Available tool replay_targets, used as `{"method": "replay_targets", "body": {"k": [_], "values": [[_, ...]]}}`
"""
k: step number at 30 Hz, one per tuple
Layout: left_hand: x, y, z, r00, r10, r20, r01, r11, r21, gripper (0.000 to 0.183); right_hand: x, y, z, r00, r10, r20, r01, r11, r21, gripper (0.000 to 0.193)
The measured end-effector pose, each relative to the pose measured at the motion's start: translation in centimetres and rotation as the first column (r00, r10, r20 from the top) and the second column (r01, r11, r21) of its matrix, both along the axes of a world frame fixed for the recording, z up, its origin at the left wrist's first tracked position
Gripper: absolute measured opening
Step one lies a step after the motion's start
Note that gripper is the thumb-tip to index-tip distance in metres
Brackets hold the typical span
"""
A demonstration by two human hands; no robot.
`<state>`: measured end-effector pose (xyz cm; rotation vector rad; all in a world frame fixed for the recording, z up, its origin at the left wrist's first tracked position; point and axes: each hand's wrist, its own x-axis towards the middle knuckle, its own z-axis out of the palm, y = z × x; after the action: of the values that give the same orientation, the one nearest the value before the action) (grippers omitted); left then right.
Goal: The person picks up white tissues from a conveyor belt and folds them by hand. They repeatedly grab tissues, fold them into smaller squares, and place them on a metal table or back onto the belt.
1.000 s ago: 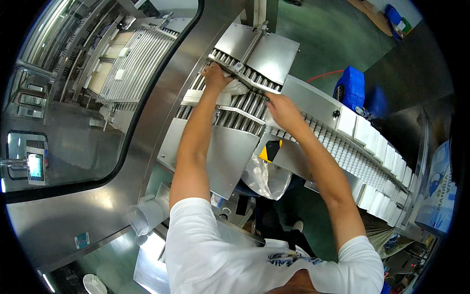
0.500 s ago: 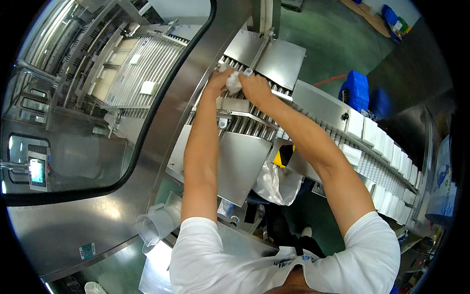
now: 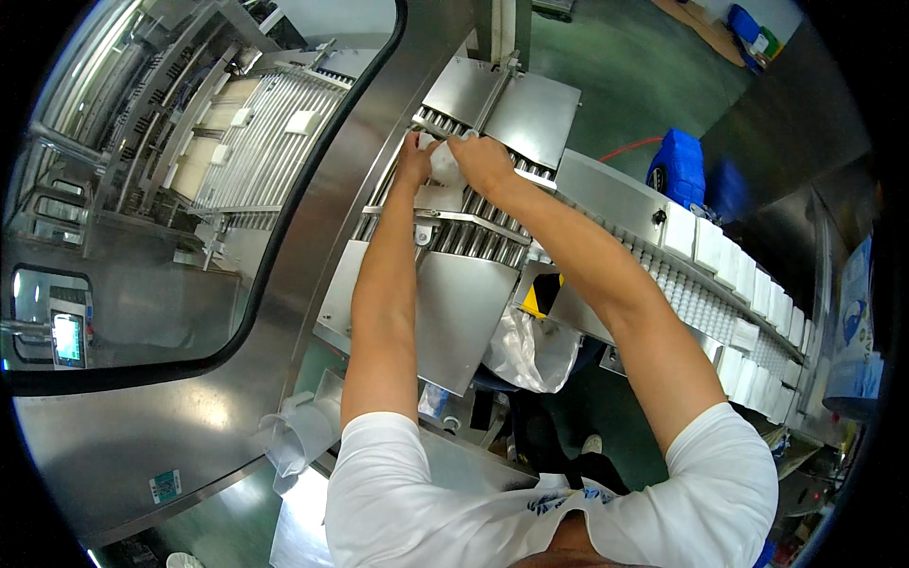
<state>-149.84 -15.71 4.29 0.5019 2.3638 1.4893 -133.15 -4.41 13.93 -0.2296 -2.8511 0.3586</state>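
Both my arms reach forward over a roller conveyor (image 3: 473,241). My left hand (image 3: 414,163) and my right hand (image 3: 481,163) are closed on opposite sides of a crumpled white piece (image 3: 446,167), thin and soft like film or tissue. Its exact kind cannot be made out, and my fingers hide its edges. Just nearer to me, a pale flat block (image 3: 438,199) lies on the rollers beside a metal guide rail (image 3: 478,222).
At left, a steel machine's window (image 3: 237,331) shows white packs (image 3: 303,123) on slats. White blocks (image 3: 708,244) line the conveyor (image 3: 653,256) at right. A clear plastic bag (image 3: 535,352) hangs below; a clear jug (image 3: 295,437) stands lower left. A blue container (image 3: 677,170) sits beyond.
The white piece looks more spread out between my hands, which stay close together. Behind the window the packs have shifted, and a loose block on the right conveyor has moved farther right.
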Motion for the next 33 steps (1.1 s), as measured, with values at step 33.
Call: {"method": "replay_targets", "body": {"k": [33], "values": [[12.1, -0.4, 10.1, 0.887, -0.203, 0.415, 0.107, 0.964, 0.244, 0.059, 16.6, 3.6, 5.5, 0.971, -0.238, -0.025, 0.185, 0.815, -0.549, 0.029]]}}
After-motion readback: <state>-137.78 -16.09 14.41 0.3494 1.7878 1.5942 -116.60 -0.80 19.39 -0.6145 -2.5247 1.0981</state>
